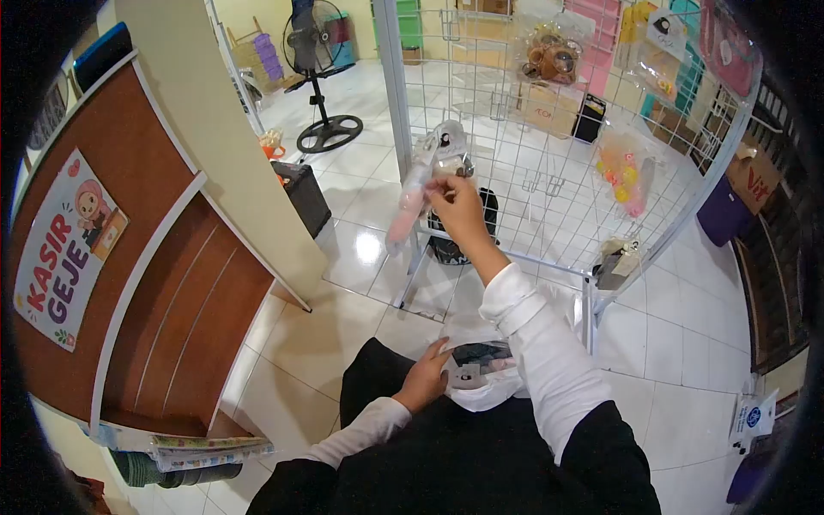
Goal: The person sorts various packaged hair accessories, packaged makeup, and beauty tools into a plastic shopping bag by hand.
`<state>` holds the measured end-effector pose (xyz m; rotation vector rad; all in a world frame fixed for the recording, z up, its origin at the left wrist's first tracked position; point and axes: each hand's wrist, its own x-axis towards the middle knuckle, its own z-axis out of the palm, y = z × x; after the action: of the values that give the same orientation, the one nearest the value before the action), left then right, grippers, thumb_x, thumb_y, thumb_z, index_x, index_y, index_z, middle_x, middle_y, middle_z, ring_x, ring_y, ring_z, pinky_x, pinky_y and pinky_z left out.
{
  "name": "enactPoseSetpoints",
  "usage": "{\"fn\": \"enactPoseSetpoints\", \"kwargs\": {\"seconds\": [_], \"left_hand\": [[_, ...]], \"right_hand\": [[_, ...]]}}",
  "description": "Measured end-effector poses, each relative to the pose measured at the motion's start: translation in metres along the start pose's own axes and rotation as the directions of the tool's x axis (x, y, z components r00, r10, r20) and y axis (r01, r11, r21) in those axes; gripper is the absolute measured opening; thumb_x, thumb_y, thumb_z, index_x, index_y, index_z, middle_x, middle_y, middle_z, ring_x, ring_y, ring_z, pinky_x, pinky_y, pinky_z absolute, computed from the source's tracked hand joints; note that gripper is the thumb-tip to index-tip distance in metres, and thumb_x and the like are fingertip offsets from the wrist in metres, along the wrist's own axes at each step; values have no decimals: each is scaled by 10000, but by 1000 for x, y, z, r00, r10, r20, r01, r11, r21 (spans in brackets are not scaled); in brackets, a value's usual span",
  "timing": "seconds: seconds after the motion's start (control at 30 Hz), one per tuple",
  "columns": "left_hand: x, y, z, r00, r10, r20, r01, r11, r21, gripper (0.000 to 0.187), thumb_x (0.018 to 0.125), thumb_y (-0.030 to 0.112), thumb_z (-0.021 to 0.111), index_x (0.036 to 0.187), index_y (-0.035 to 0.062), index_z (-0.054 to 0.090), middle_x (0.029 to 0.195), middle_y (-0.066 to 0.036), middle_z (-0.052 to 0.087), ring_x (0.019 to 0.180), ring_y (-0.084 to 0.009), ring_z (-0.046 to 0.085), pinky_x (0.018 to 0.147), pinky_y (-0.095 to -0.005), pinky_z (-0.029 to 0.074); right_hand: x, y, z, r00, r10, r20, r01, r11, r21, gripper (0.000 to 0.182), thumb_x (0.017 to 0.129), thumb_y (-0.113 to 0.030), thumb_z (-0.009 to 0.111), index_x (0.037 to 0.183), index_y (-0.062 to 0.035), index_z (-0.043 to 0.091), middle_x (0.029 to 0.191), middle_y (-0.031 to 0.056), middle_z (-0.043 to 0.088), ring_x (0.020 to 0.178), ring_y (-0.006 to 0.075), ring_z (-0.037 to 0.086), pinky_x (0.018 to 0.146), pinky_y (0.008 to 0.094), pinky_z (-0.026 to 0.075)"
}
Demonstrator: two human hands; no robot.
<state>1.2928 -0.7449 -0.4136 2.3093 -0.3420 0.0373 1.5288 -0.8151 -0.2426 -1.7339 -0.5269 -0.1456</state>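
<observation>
My right hand (459, 209) is stretched out to the left side of a wire grid rack (532, 193). Its fingers are pinched at the edge of a clear plastic packet (407, 210) with something pink inside. Just above the fingers, another clear packet (450, 144) with a dark and white label hangs by the rack's post. Low in front of my body, my left hand (422, 378) grips the rim of a white plastic bag (483, 397). Inside that open bag lie dark and pink packaged items, too shadowed to name.
Packets of brown round items (549, 58) and yellow-pink items (624, 176) hang on the grid. A brown counter (184, 300) with a "KASIR GEJE" sign (70, 249) stands left. Behind are a black standing fan (319, 81) and a black speaker-like box (305, 199).
</observation>
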Motion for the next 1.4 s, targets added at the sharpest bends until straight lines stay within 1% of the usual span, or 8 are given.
{"fn": "enactPoseSetpoints", "kwargs": {"seconds": [0.1,0.33,0.43,0.53,0.83,0.93,1.23,1.4], "left_hand": [[1,13,-11,1000,-23,14,23,1000,12,547,695,-31,581,1231,29,494,1401,-155,329,1104,-365,520,889,-390,477],[4,13,-19,990,53,132,-63,995,79,743,652,-33,602,1346,76,361,1428,-122,303,1042,-360,562,828,-391,513],[5,12,-20,985,114,132,-129,985,111,782,645,-37,601,1368,85,328,1431,-118,302,1031,-351,569,801,-386,523],[5,5,-15,979,174,108,-189,970,150,780,653,-34,595,1371,99,321,1418,-125,315,1010,-351,580,776,-382,531],[6,-3,-10,944,205,257,-265,938,223,318,708,25,607,1016,101,631,1371,-167,341,877,-340,628,729,-375,542],[7,-9,-7,950,92,297,-157,966,205,509,680,2,608,1181,22,521,1406,-174,297,1029,-341,567,823,-373,509],[17,4,-18,997,-39,74,44,996,-74,821,618,10,611,1354,-67,256,1443,-173,231,1281,-365,334,1027,-354,352],[20,0,-11,997,-70,43,76,985,-152,905,588,46,643,1375,-72,214,1445,-199,209,1331,-353,250,1070,-327,278]], "right_hand": [[12,11,17,874,-250,-417,182,964,-196,681,664,-271,753,1214,-15,442,1030,181,569,907,298,572,795,379,464],[36,35,11,959,115,-258,-158,975,-153,731,629,-351,785,1183,-10,452,987,187,610,877,345,598,788,380,475],[34,37,9,986,94,-139,-122,970,-210,535,697,-264,746,1104,1,522,918,134,644,800,287,624,735,355,488],[15,16,13,991,38,-126,-1,959,283,347,761,-162,692,1031,11,558,903,96,639,807,207,615,721,310,483],[-54,-50,-12,960,-55,276,-32,953,301,448,842,-147,641,1220,0,451,1067,72,546,903,125,573,728,258,487],[-91,-70,-52,974,-64,218,-14,941,339,441,843,-139,646,1212,7,453,1057,63,554,924,130,575,771,268,485],[-201,36,-135,782,430,451,-362,903,-233,268,839,-20,596,1103,-4,554,979,89,628,947,146,588,834,292,471],[-233,145,-85,724,338,601,107,806,-582,309,797,-141,638,1077,-28,575,979,166,626,879,347,605,774,416,475]]}}
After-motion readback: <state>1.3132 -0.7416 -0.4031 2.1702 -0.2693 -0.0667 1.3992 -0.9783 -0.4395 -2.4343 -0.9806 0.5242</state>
